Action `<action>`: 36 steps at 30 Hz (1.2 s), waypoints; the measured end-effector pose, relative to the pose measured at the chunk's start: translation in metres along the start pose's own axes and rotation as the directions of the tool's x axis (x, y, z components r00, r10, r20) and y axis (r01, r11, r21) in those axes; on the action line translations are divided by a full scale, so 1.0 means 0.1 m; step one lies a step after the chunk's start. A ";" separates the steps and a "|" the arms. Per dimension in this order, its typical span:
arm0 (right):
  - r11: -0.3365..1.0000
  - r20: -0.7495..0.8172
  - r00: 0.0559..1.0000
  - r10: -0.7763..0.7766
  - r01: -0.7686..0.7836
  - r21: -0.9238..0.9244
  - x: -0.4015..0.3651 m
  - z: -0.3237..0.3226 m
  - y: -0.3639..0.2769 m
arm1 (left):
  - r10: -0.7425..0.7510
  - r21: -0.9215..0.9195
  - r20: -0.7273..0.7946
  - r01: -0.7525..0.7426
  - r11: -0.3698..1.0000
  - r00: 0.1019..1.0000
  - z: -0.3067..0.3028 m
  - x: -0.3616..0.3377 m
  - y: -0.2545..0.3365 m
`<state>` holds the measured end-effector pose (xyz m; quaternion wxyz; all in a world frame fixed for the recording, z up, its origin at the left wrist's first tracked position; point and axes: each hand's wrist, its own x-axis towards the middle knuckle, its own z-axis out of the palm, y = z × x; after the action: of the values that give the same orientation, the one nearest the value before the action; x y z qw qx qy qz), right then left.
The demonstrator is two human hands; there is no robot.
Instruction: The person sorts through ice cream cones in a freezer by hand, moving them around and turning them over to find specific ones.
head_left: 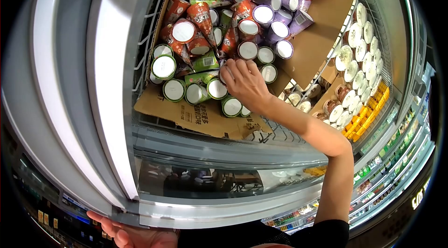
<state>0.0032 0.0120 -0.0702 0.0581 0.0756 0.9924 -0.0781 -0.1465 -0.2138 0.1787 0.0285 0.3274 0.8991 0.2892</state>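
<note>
Inside a freezer, a cardboard-lined wire basket holds a pile of cone-shaped packs with white lids: red ones (201, 17), purple ones (279, 30) and green ones (173, 90). My right hand (243, 80) reaches in among them, its fingers bent down over the pile beside a green cone (216, 88). Its fingertips are partly hidden, and what they grip, if anything, cannot be made out. At the lower left, my left hand (133, 237) is by the freezer's outer edge, palm up with fingers apart and nothing in it.
Wire dividers and a brown cardboard sheet (322, 29) stand right of the cones. Beyond them are rows of round lidded cups (354, 57) and a yellow basket (368, 113). The freezer's front rim (205, 213) runs below. Stocked shelves (396, 150) are at the right.
</note>
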 end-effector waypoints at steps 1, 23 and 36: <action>0.999 0.002 0.999 -0.033 0.033 -0.037 -0.01 0.01 -0.01 | 0.001 -0.004 -0.002 -0.001 1.000 1.000 0.00 0.01 0.00; 0.869 0.200 0.885 0.421 -0.456 0.190 1.53 0.72 0.75 | 0.285 -0.133 -0.119 -0.300 0.945 0.951 0.29 0.16 -0.04; 0.608 0.510 0.846 0.154 -0.488 0.626 0.94 0.36 0.83 | -0.070 0.033 -0.009 0.071 0.997 0.997 0.11 -0.01 0.12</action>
<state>-0.0721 0.1004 -0.1298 0.2403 0.2557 0.8084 -0.4726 -0.1365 -0.2011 0.1756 0.0298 0.2948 0.9148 0.2745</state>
